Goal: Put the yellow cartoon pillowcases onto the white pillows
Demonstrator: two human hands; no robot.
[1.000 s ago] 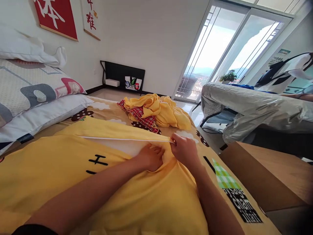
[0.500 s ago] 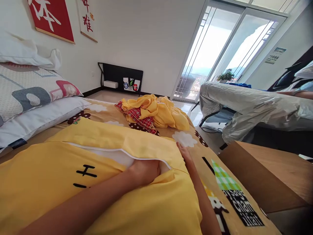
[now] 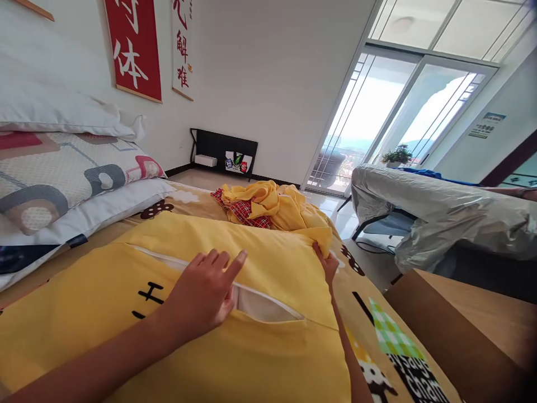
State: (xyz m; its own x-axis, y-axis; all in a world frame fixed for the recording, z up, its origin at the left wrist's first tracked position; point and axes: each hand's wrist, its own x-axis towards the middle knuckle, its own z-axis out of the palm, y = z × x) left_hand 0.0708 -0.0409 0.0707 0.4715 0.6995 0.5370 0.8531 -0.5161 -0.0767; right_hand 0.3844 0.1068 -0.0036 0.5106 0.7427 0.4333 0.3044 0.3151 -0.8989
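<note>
Left grip (image 3: 203, 296) out of slit (image 3: 266, 307) in yellow cover (image 3: 277, 263), corner (image 3: 324, 236) now up in right grip (image 3: 329, 264)

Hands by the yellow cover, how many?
2: the left hand by the opening in the yellow cover, the right hand, partly hidden, at its far right corner.

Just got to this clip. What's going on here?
A person has both hands on a yellow pillow lying on a bed. The right hand grips its far right corner. The left hand is at the slit, fingers loosely bent; whether it pinches the edge is unclear. The slit gapes, showing white inside. Beyond lies a heap of yellow cloth, with other pillows at the left.
</note>
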